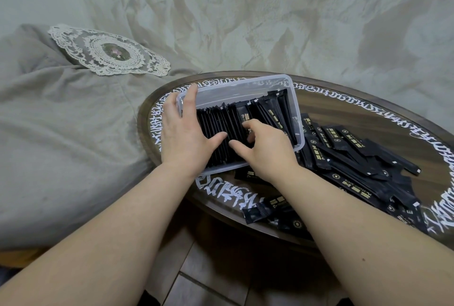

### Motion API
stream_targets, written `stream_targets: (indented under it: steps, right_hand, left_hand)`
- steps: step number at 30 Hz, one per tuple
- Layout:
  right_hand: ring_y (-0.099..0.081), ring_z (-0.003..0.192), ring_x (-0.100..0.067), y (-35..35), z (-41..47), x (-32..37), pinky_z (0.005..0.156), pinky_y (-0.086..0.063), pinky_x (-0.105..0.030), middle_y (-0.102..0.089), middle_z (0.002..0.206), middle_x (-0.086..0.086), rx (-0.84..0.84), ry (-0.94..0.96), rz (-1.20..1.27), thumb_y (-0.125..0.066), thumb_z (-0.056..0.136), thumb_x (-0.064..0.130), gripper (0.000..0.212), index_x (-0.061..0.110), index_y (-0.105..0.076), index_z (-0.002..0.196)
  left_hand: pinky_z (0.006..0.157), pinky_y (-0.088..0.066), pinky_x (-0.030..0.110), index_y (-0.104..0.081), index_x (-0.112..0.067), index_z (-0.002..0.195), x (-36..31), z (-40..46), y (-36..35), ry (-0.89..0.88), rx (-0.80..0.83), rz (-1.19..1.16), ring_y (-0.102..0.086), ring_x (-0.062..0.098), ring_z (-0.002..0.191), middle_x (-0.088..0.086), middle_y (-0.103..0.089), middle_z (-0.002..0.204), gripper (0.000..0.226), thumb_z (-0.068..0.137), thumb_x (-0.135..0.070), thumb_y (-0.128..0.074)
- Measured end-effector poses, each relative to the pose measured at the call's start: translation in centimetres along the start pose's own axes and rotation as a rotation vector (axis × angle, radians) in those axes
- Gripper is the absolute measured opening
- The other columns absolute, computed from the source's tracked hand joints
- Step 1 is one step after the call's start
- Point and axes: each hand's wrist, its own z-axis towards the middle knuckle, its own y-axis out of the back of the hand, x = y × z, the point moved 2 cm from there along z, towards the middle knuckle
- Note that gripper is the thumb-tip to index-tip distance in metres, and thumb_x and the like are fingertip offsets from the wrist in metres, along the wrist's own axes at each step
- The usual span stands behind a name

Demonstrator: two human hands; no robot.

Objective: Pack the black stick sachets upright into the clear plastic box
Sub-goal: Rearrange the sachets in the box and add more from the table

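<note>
Head view looks down on a grey-green bedspread (73, 133) filling the left and far side, with a round lace doily (110, 51) lying on a pillow there. Beside the bed stands a round dark counter (368, 109) with a glass top and white script running round its rim. On the counter's left part sits the clear plastic box (245, 84), tilted, its near edge toward the person. A packed row of black stick sachets (221, 121) stands on edge inside it, filling the left and middle of the box, with a few more leaning at the right end. To the right of the box, a loose pile of sachets (356, 158) lies flat on the counter, and a single sachet (260, 212) lies near the counter's front edge. The left hand (183, 131) holds the box's left end, fingers over its rim and thumb pressed against the row. The right hand (264, 148) has its grip clenched on sachets in the middle of the row, fingertips curled down among them.
</note>
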Motion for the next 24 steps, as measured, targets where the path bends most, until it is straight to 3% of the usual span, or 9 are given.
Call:
stream_targets:
  steps: [13,24]
  right_hand:
    - [-0.061,0.099,-0.024,-0.44,0.60,-0.30,0.082,-0.051,-0.038,-0.068,0.101,-0.001,-0.038,-0.097,-0.050,-0.051,0.091,0.053,0.045,0.021,-0.058,0.123]
    - [-0.060,0.102,-0.023,-0.46,0.67,-0.05,0.085,-0.049,-0.036,-0.068,0.106,0.000,0.050,-0.081,0.031,-0.048,0.095,0.046,0.039,0.022,-0.060,0.123]
  left_hand:
    - [0.113,-0.030,0.042,-0.023,-0.023,0.150,0.02,-0.01,0.10,-0.011,-0.002,0.007,-0.027,0.032,0.138,0.017,-0.023,0.147,0.106,0.065,-0.041,-0.085]
    - [0.112,-0.031,0.043,-0.024,-0.021,0.149,-0.15,-0.12,0.29,-0.014,-0.006,0.015,-0.027,0.032,0.138,0.017,-0.023,0.148,0.106,0.065,-0.042,-0.084]
